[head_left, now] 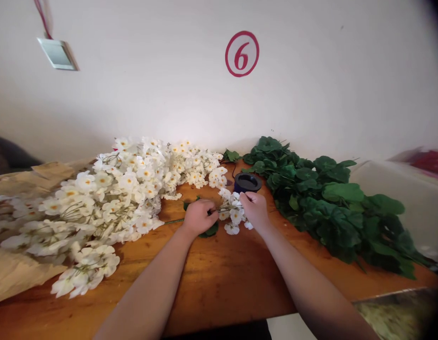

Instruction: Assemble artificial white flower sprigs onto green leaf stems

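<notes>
My left hand is closed around the stem of an artificial flower spray. Green leaves show beneath and behind that hand, and a green stem sticks out to its left. White blossoms of the spray spread between my two hands. My right hand is closed at the blossoms' right side, its fingertips pinched together; what they pinch is too small to make out. Just behind my right hand stands a dark round spool with a hollow top.
A big heap of white artificial flowers covers the table's left side, with brown paper at its edge. Green artificial leaves are piled on the right. The wooden table meets a white wall behind. A pale box stands far right.
</notes>
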Available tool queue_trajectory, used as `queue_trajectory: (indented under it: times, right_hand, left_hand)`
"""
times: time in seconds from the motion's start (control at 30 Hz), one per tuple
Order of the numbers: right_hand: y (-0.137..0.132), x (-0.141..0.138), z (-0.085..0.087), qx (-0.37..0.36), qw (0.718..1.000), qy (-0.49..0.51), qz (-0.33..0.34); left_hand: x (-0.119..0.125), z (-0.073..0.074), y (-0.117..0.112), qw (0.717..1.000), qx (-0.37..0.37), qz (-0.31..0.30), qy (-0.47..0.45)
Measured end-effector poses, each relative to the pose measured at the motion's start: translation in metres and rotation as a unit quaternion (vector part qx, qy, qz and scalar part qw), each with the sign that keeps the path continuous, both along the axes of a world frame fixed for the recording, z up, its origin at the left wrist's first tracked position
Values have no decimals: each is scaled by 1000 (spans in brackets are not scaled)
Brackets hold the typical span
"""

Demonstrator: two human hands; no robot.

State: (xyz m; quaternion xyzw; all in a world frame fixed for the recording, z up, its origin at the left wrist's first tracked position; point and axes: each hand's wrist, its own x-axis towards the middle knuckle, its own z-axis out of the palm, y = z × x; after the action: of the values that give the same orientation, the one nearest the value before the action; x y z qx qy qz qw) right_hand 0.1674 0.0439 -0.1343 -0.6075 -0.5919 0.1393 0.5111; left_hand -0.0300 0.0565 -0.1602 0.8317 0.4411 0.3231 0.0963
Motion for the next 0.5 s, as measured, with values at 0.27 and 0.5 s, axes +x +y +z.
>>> queue_trajectory:
  times: [0.27, 0.5]
  right_hand:
    - [5, 4, -5, -18, 999, 30, 12]
    - [6, 7, -6, -24, 999, 27, 18]
  left_hand:
    - [0, 0, 0, 999, -24, -3, -28]
    - [0, 0, 1, 999, -15, -17, -40]
